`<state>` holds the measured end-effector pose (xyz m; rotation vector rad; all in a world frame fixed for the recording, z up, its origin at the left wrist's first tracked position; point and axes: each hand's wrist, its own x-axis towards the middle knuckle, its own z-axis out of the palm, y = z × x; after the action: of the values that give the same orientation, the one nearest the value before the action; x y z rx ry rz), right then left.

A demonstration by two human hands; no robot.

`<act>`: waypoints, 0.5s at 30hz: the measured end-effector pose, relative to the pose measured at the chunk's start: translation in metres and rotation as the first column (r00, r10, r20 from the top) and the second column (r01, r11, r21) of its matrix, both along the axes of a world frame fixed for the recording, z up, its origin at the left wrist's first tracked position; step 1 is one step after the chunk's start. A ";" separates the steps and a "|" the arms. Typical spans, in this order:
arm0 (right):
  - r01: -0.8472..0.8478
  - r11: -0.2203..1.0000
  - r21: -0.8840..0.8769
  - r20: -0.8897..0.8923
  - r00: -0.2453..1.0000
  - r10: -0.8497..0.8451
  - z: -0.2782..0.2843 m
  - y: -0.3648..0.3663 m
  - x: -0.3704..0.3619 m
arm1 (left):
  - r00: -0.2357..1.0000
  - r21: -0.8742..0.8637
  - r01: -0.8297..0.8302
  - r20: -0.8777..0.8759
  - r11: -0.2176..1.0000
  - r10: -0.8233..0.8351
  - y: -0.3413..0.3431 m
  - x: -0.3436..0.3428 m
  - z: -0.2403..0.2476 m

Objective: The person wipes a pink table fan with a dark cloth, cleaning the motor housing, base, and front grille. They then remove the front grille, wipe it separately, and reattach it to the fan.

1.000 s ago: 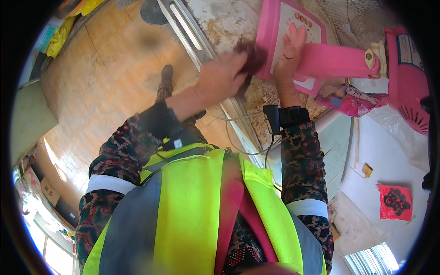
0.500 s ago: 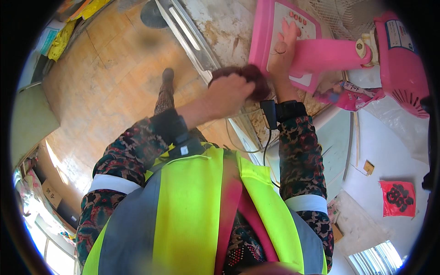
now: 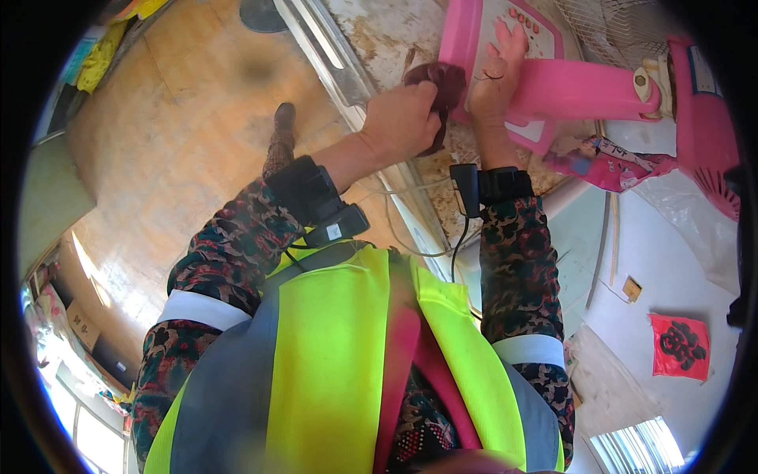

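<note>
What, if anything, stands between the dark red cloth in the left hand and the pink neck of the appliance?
The right hand does: it lies over the white panel, at the left end of the pink neck, between that neck and the dark red cloth.

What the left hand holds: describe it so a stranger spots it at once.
Find the pink appliance at the upper right. By its left edge, the left hand grips a bunched cloth. Dark maroon and crumpled, it stands apart from the smooth, bright pink appliance.
</note>
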<state>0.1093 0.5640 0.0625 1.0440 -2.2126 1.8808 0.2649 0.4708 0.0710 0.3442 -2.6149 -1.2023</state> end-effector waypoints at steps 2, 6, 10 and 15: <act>-0.018 1.000 0.004 -0.010 1.000 0.018 0.001 -0.001 0.002 | 0.995 0.009 0.082 0.054 0.997 -0.083 0.002 0.013 0.003; -0.004 1.000 0.017 -0.028 1.000 0.004 0.001 -0.001 0.006 | 0.967 0.085 0.199 0.147 0.976 -0.210 -0.006 0.040 0.012; -0.040 0.998 0.038 -0.082 0.996 0.043 0.007 -0.003 0.009 | 0.982 0.260 -0.034 0.186 0.965 -0.015 -0.028 0.028 0.016; -0.206 0.975 0.084 -0.130 0.968 0.215 0.036 0.033 0.035 | 0.995 -0.087 0.052 0.085 0.995 -0.045 -0.022 -0.017 0.007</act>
<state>0.1440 0.5969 0.0982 1.4273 -2.1787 1.7533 0.2482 0.4485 0.0784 0.3215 -2.7523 -1.1046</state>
